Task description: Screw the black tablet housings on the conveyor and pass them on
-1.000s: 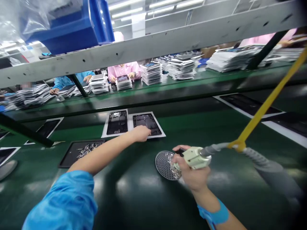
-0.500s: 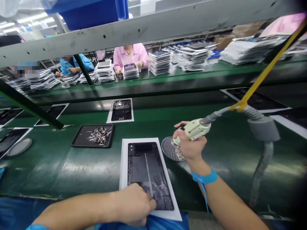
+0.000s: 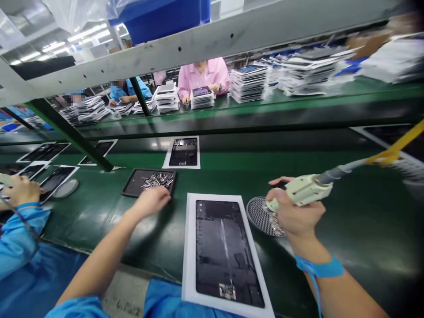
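Observation:
My right hand grips a pale green electric screwdriver, its front end over a round perforated dish with small shiny screws in it. My left hand is at the near right corner of a black tray that bears a heap of small metal parts. Its fingers are curled together, and what they hold, if anything, is hidden. Between my hands an opened black tablet housing lies on a white sheet. A small metallic part shows at the housing's near end.
Another tablet housing lies farther back on the green bench. A co-worker's hand works at left, near a round grey lid. A green post slants down there. A yellow strap holds the screwdriver's cable at right.
My left hand has left the near end of the housing and reached left and forward to the black tray. The view has turned left. My right hand still holds the screwdriver over the dish.

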A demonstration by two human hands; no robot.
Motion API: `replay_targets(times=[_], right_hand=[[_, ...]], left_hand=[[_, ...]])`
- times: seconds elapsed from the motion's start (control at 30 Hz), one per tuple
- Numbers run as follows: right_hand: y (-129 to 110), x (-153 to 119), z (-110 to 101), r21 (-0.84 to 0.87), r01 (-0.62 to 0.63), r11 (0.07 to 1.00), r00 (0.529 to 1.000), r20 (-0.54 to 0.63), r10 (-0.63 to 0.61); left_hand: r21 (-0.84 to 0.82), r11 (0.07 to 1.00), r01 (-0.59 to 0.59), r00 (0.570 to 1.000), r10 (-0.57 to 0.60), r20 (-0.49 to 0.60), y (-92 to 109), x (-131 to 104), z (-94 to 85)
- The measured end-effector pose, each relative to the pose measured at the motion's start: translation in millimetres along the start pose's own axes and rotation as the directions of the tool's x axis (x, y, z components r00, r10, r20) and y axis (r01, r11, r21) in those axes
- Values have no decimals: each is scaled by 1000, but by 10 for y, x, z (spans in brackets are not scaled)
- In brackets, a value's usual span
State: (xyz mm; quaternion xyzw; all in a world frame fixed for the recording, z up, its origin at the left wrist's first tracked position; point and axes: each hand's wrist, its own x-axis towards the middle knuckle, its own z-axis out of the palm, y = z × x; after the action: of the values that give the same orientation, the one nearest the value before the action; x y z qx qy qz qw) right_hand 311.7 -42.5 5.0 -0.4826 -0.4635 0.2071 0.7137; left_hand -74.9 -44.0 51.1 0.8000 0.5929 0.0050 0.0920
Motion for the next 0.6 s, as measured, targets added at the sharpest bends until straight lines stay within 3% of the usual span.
replay_targets(times=[0.1,0.2,0.4,0.6], right_hand=[[-23,-5,-22,-23,-15,1000,1000,4,15],[-36,-5,-19,-24,-14,1000,1000,4,14],[-2,5,-8,-31,0,1000,1000,-15,-1],[-9,16,-25,-45,-2,999,1000,2,2]], left_hand=[[67,939,338,941,-335,-47,-706,206,-147],[48,868,495,868,-491,-72,-1087,329,-145],[-5,837,547,834,-546,-74,-1190,504,45],[-63,815,577,812,-580,-62,-1243,582,42]])
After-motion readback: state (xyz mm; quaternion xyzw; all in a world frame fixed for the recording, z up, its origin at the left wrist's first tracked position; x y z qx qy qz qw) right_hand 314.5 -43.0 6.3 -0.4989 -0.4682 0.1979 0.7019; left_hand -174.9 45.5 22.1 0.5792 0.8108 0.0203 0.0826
